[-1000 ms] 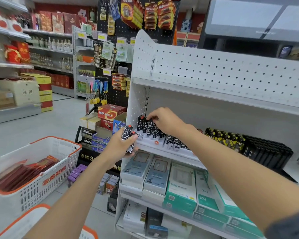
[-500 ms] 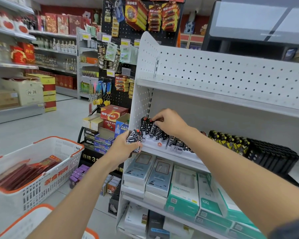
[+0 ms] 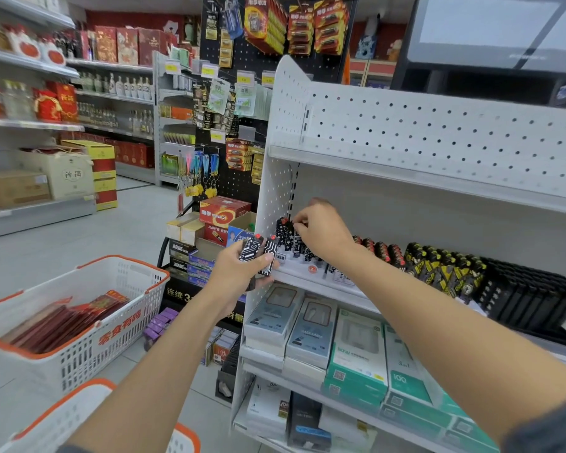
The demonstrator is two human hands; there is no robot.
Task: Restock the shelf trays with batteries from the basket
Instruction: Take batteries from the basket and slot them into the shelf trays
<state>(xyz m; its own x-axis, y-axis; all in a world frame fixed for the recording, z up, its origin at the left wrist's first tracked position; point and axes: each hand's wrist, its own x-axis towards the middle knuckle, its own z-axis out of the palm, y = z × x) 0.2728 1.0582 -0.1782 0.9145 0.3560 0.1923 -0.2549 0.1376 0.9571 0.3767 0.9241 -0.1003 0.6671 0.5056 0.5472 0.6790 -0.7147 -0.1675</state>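
In the head view, at centre frame, our left hand [image 3: 239,269] grips two black-and-white, red-capped batteries [image 3: 270,253] just left of the white shelf tray [image 3: 299,268]. Our right hand [image 3: 324,230] pinches one of the matching tray batteries [image 3: 286,232], which stand upright. The orange-rimmed basket [image 3: 118,282] sits at lower left and holds red packs [image 3: 62,322].

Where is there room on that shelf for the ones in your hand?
The white plastic tray shows a bare patch in front of the black-and-white patterned batteries, beside the left hand. Rightward, the yellow-and-black row and plain black row are packed tight.
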